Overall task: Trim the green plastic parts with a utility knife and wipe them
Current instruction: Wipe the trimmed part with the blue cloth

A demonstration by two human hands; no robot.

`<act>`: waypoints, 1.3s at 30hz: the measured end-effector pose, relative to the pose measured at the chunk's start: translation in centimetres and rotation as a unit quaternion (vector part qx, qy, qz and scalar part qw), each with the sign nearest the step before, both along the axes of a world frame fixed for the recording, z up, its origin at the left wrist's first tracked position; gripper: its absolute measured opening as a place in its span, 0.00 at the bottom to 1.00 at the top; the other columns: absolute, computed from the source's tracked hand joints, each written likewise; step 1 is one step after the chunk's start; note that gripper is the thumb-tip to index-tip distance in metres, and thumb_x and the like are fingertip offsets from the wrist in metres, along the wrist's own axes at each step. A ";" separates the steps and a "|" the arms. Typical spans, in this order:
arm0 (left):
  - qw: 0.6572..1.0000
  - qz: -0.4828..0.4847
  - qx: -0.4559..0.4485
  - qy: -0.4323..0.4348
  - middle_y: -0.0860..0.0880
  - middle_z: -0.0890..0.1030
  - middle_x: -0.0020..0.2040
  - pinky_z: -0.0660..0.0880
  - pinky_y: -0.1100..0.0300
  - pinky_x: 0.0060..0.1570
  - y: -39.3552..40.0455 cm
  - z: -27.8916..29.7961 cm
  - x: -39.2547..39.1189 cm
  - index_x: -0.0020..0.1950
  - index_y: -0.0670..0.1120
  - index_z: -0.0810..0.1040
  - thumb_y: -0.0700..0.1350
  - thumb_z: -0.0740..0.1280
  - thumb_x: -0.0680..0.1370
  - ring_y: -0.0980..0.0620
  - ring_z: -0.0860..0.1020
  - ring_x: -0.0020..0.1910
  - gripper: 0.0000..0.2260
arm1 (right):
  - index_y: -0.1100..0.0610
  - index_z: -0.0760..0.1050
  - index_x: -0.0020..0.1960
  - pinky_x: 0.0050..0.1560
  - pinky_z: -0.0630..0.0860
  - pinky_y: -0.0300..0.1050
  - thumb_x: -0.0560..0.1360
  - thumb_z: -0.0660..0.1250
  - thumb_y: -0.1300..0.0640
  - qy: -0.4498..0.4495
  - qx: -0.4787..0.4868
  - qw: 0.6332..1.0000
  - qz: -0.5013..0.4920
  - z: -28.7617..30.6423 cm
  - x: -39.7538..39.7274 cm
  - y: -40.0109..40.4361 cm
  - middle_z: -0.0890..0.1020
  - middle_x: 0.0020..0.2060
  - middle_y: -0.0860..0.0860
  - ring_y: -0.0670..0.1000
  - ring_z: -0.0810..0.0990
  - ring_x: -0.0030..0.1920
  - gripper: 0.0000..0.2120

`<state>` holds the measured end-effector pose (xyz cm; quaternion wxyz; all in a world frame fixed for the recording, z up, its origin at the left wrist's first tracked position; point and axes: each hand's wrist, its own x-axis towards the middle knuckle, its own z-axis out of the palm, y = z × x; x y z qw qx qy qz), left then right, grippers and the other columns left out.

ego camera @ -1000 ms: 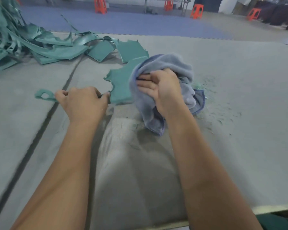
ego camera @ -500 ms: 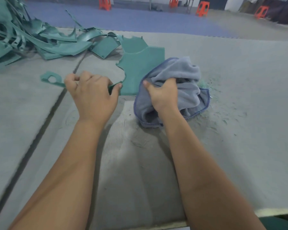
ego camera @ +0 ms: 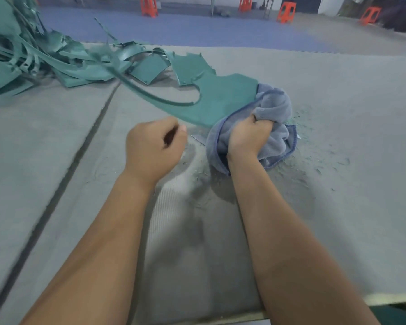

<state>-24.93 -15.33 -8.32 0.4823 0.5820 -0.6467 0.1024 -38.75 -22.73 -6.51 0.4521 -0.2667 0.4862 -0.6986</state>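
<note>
While right fingers (ego camera: pixel 259 121) grip cloth (ego camera: pixel 275 109), green part (ego camera: pixel 223 99) just beyond.

1. One head view, looking forward and down along both forearms at the table (ego camera: pixel 338 95).
2. Hands sit near, mid-frame; floor (ego camera: pixel 197 29) and stools (ego camera: pixel 286 12) far beyond.

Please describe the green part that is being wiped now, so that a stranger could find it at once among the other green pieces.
Start from the big tangle of green scraps at the far left of the grey table. Go right to the blue-grey cloth gripped by the right hand. The green part lies flat with one edge under that cloth; unlike its neighbours, it has a long curved arm sweeping left.
</note>
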 end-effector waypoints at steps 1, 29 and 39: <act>0.994 -0.005 0.095 0.060 0.49 0.76 0.28 0.74 0.51 0.33 -0.2 -0.1 -0.3 0.34 0.42 0.76 0.52 0.61 0.77 0.46 0.75 0.29 0.17 | 0.64 0.70 0.65 0.40 0.74 0.35 0.82 0.56 0.61 0.001 0.003 1.000 -0.004 -0.2 -0.1 -0.2 0.78 0.43 0.53 0.50 0.78 0.39 0.14; 0.585 -0.127 0.087 0.796 0.46 0.79 0.36 0.81 0.52 0.40 -3.2 -0.7 1.6 0.40 0.47 0.71 0.49 0.61 0.82 0.47 0.81 0.34 0.12 | 0.50 0.65 0.25 0.28 0.62 0.36 0.71 0.65 0.68 0.546 -0.189 0.731 0.363 -0.9 2.4 1.7 0.70 0.22 0.43 0.46 0.67 0.27 0.21; 0.651 -0.122 0.029 0.748 0.51 0.73 0.31 0.78 0.56 0.41 -3.8 -1.8 1.5 0.37 0.47 0.70 0.49 0.59 0.83 0.54 0.75 0.30 0.15 | 0.56 0.72 0.66 0.67 0.66 0.51 0.77 0.60 0.43 0.725 0.015 0.658 0.203 -1.0 2.6 -1.7 0.75 0.64 0.57 0.59 0.72 0.65 0.24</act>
